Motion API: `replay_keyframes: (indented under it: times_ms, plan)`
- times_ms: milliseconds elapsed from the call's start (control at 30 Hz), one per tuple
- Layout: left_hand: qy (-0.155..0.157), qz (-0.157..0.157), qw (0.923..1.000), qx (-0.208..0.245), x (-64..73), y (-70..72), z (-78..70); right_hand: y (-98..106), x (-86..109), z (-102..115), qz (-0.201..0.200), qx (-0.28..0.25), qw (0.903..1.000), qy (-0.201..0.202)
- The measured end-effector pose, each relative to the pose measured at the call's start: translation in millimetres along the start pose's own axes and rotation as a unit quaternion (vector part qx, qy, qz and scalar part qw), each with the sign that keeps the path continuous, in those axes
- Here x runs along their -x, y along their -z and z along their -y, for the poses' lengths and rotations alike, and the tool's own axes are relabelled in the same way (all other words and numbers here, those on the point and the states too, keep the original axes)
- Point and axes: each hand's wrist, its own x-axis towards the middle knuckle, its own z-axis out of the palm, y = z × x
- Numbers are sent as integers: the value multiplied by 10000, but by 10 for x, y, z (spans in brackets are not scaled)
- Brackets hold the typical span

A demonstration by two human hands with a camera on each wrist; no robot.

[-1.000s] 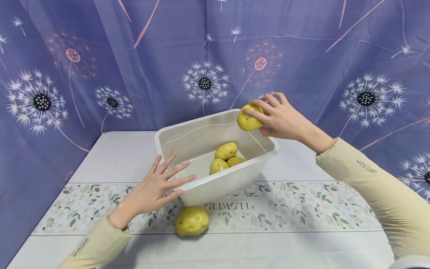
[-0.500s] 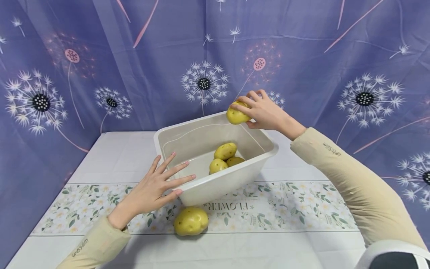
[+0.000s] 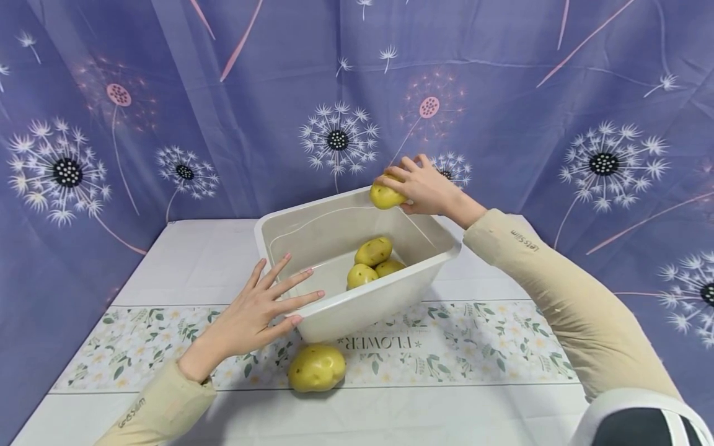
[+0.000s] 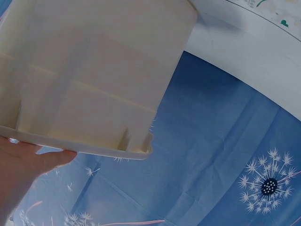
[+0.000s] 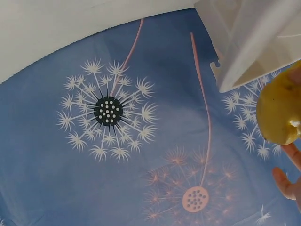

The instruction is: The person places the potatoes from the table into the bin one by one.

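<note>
R hand grips a potato w/ curled fingers, right over the far rim of the tub, not yet dropped in. L hand is flat, fingers spread straight, pressed on the tub's near-left wall, holding nothing. Three potatoes lie in the tub already. One more potato sits on the table, just in front of the tub, untouched. Judged approx. over halfway: 3 in, 1 in hand, 1 left.
</note>
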Motion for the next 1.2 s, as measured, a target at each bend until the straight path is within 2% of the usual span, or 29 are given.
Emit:
replay_keyframes:
  times_ms: [333, 767, 1000, 1200]
  plan:
    - [6, -4, 10000, 5, -6, -5, -1, 65, 131, 47, -168, 130, 9997, -149]
    - [10, 20, 10000, -61, -10, 3, 9, 167, 395, 268, -530, 25, 9986, -18]
    - [-201, -106, 9996, -173, -24, 7, 46, 195, 587, 469, -777, -88, 9969, 40]
    - [-314, -206, 9991, -187, -44, 11, 83, 201, 763, 709, -970, -153, 9947, 293]
